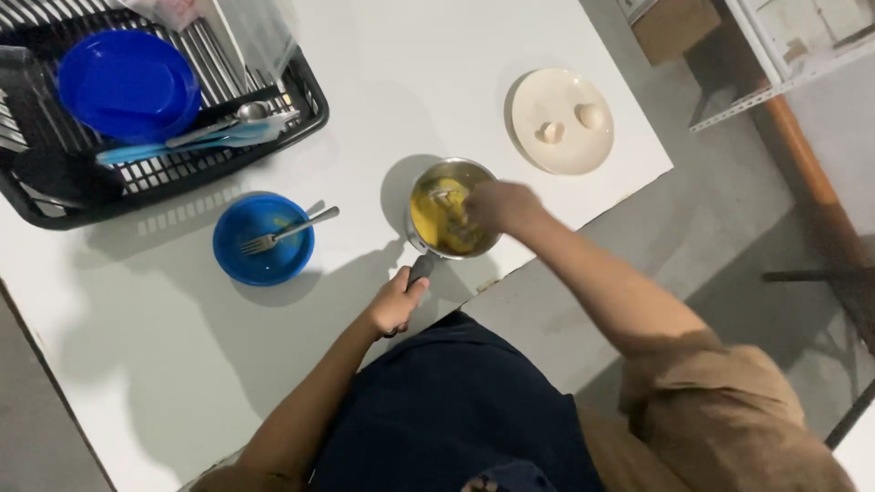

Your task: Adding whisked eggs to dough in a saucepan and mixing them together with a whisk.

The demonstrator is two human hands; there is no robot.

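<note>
Near the front edge of the white surface [456,55] sits a small metal pot [450,210] with yellow egg mix [436,219] inside. The left hand [394,303] is closed tight around the pot's dark handle [421,270] and keeps it steady. The right hand [499,204] is over the pot's right rim, closed around something that dips into the yellow mix. That thing is blurry, so I cannot tell if it is a fork or a whisk.

It looks like the stirring step is going on. The mix looks quite yellow all over, so the stirring may be well along. To keep going, the left hand needs to hold the pot firm so it does not slide, and the right hand needs small round moves so nothing spills over the rim.

Just left of the pot is a blue bowl [263,240] with a fork [287,232] resting in it. Behind the pot, a little to the right, is a cream plate [561,146] with two eggshell pieces [570,124] on it. Far back on the left is a black dish rack [173,173] holding a blue plate [128,84] and some spoons [239,117].
</note>
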